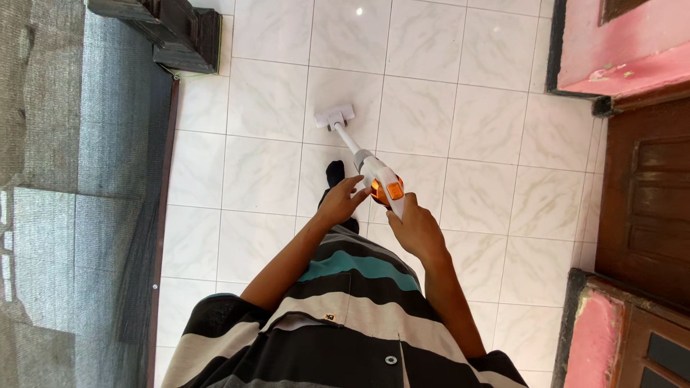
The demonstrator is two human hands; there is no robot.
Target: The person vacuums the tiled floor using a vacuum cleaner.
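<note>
Looking down from the head camera, a person in a striped shirt (345, 316) of black, cream and teal bands stands on a floor of white marbled tiles (474, 144) and holds a cordless stick vacuum cleaner (374, 176). The right hand (415, 228) is wrapped around the vacuum's handle just behind the orange-and-white motor body, fingers closed on it. The left hand (341, 202) rests against the left side of that body with its fingers loosely spread and only partly curled, touching rather than gripping. From the body a slim white tube slants forward and to the left down to the white floor nozzle (335, 116), which lies flat on the tiles ahead of the person. One foot in a black sock (335, 172) shows just beside the left hand. Along the left edge hangs a dark mesh screen (79, 201), with a dark wooden stand (176, 32) at its far end. On the right are pink walls (625, 39) and a brown panelled door (647, 194).
</note>
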